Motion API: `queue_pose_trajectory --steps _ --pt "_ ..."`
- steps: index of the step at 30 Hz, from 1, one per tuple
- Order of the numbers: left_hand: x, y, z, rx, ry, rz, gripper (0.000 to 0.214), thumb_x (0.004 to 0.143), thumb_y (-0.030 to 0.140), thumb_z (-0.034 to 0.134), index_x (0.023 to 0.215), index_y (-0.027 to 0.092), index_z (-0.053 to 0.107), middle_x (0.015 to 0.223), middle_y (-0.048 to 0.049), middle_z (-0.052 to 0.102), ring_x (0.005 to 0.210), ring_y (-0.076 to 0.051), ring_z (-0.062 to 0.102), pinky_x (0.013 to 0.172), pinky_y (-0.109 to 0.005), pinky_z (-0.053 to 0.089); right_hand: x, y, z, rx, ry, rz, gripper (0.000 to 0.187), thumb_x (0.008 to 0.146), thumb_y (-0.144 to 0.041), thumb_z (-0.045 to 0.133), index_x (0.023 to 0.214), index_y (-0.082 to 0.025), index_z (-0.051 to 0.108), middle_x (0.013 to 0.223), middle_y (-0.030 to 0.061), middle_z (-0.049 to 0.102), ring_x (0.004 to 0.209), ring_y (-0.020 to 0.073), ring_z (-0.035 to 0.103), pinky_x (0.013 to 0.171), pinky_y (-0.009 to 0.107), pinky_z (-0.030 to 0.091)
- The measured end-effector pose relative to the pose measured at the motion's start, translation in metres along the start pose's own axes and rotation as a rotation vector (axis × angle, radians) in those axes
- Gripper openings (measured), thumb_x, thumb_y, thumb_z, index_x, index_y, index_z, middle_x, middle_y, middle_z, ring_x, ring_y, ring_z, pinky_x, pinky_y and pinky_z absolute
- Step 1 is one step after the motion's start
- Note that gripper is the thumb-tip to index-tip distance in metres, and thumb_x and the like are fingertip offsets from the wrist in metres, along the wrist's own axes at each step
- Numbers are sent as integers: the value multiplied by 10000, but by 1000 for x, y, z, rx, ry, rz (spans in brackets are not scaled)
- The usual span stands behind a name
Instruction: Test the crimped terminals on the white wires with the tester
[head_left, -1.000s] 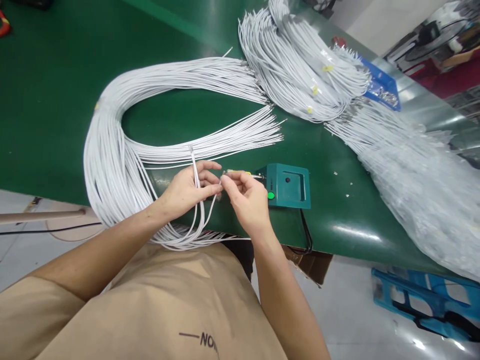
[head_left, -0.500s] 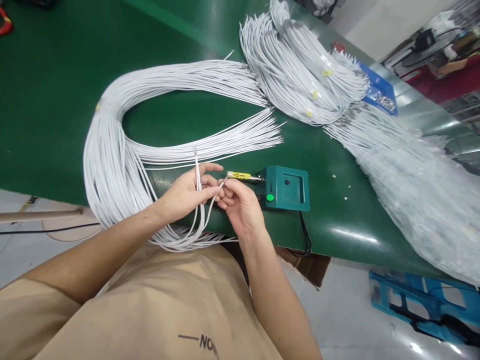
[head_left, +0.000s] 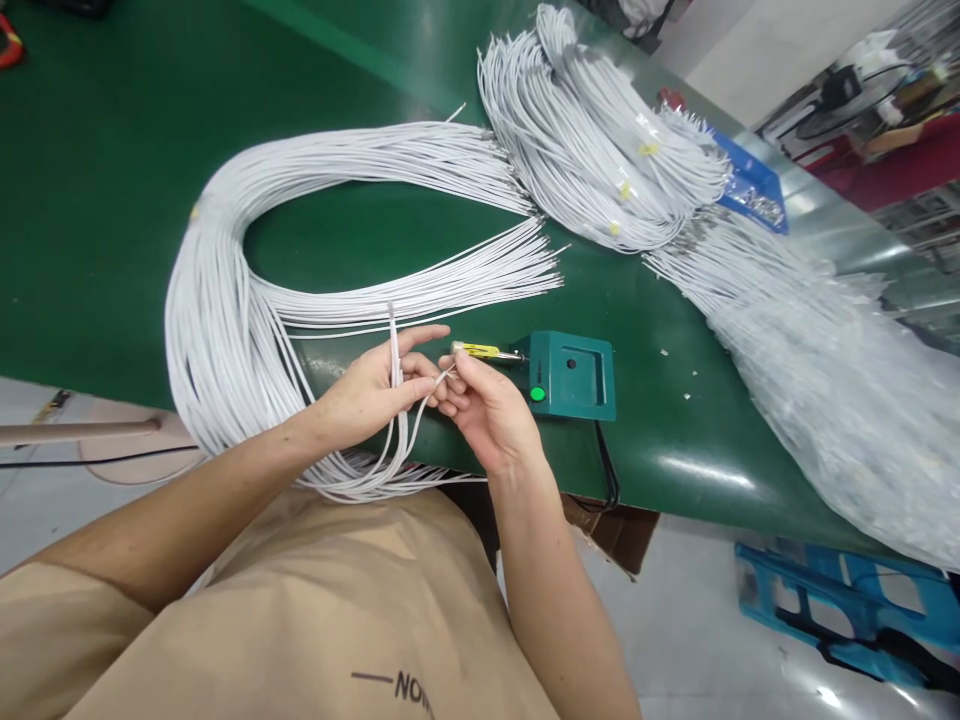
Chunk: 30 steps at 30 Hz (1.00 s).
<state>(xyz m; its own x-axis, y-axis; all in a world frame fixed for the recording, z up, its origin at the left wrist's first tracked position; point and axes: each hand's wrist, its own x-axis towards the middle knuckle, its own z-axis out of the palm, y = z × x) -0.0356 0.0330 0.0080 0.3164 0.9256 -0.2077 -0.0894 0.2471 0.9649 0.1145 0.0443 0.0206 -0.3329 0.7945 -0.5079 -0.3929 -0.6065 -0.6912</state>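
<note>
White cable (head_left: pixel 423 405) held between two bare hands, over the near edge of a green table (head_left: pixel 97 230).
The left hand (head_left: pixel 367 390) grasps it near its end between thumb and fingers, with a few other cables (head_left: pixel 394 350) running up across the palm; the right hand (head_left: pixel 495 405) pinches the tip, though the exact contact is too small to make out; just beyond the right fingers, a yellow tool (head_left: pixel 480 350) points its metal shaft at a teal box (head_left: pixel 553 352) with a green button (head_left: pixel 538 394); a large curved bundle (head_left: pixel 202 320) lies to the left, coiled cables (head_left: pixel 577 140) farther back.
</note>
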Motion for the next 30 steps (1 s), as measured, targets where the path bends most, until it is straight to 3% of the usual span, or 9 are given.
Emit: queue_pose_trajectory --steps 4,7,11,16,19,22,24,27,30 --pt "1 1 0 8 28 -4 580 810 225 592 1359 175 411 756 20 614 663 -106 579 660 -236 456 -5 2 1 -109 73 -98 217 714 -347 678 832 -166 692 629 -43 500 555 70 433 552 230 387" --pt "1 1 1 -13 17 -26 494 823 225 584 1307 201 489 732 25 572 590 -81 510 548 -203 408 -8 3 4 -336 182 -250 217 754 -357 644 839 -164 695 686 -10 589 595 90 489 599 246 423" --pt "1 2 3 -179 1 -80 365 815 228 612 1179 213 587 714 17 558 640 -89 525 523 -179 392 -10 8 6 -799 324 -525 148 825 -301 575 814 -181 661 780 22 641 723 138 573 707 273 461" --pt "7 3 3 -463 8 -254 357 757 158 662 1110 173 609 762 -9 604 656 -72 547 506 -148 364 -6 5 -6 -1521 279 -875 278 928 -224 375 792 -173 612 848 87 599 842 190 516 811 327 410" --pt "14 1 4 -364 37 -212 388 745 176 675 1123 156 588 748 -14 620 658 -85 565 483 -150 357 -3 -12 -14 -1772 207 -891 256 935 -241 376 888 -183 620 919 92 619 880 214 506 824 351 378" --pt "21 -1 6 -128 92 -132 426 751 236 671 1151 152 553 757 -27 649 666 -118 594 442 -161 358 0 -34 -24 -1874 247 -852 223 908 -233 436 1063 -176 585 1043 97 634 985 243 500 881 375 354" --pt "26 -3 8 -17 110 -117 442 753 266 661 1162 151 540 777 -39 664 679 -140 615 427 -170 373 4 -45 -30 -1926 249 -792 195 890 -198 447 1017 -168 592 962 91 657 948 240 518 936 393 332" --pt "31 -7 9 75 126 -93 448 758 280 640 1172 149 530 787 -47 674 683 -155 630 416 -177 394 8 -52 -39 -1961 150 -700 137 870 -168 464 869 -187 600 805 49 661 844 205 548 1006 410 290" --pt "33 -9 10 135 144 -85 444 762 278 622 1173 142 523 788 -54 675 680 -158 632 416 -180 415 10 -54 -44 -1954 83 -676 87 816 -139 528 848 -187 594 813 39 656 859 191 554 1028 405 278"
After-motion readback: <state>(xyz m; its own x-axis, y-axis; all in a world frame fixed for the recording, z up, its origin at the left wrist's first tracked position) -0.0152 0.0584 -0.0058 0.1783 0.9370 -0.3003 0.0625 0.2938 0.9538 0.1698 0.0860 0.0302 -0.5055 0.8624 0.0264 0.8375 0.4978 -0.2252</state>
